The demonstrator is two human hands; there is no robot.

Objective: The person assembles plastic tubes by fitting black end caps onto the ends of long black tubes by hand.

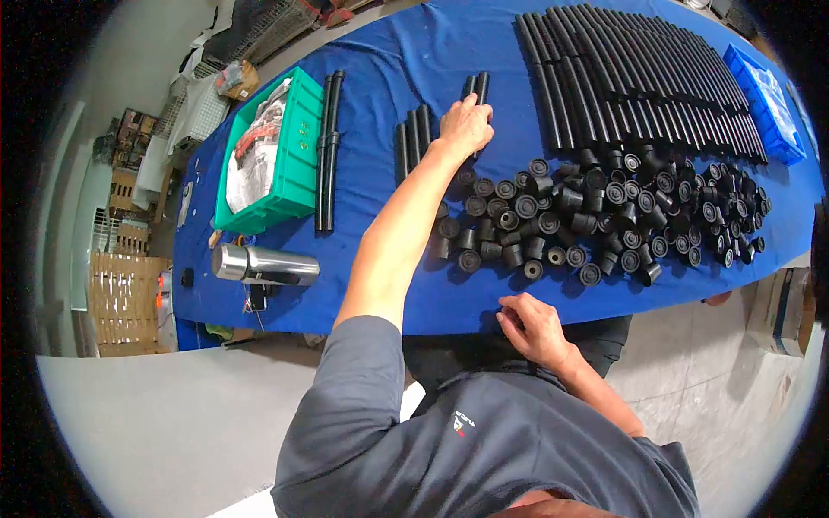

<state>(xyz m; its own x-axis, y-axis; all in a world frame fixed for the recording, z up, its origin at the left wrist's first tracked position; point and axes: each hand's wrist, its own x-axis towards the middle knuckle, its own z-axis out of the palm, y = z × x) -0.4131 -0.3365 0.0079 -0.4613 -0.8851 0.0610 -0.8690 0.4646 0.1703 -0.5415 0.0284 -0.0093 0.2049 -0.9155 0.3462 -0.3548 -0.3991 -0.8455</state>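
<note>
My left hand (466,128) reaches across the table with its fingers closed around a pair of short black tubes (482,85), whose upper ends stick out past the fingers. Just left of it lie several more short black tubes (413,138), side by side. My right hand (534,328) rests by the table's near edge, fingers curled in and nothing visible in them. Between the hands spreads a loose heap of round black end caps (527,205), some upright and some on their sides.
Long black tubes (639,73) lie in rows at the back right, beside a blue bin (741,73). A green crate (298,155) holding wrapped material stands at the left. Near it are joined black tubes (328,151) and a steel flask (268,264). Blue cloth (371,250) covers the table.
</note>
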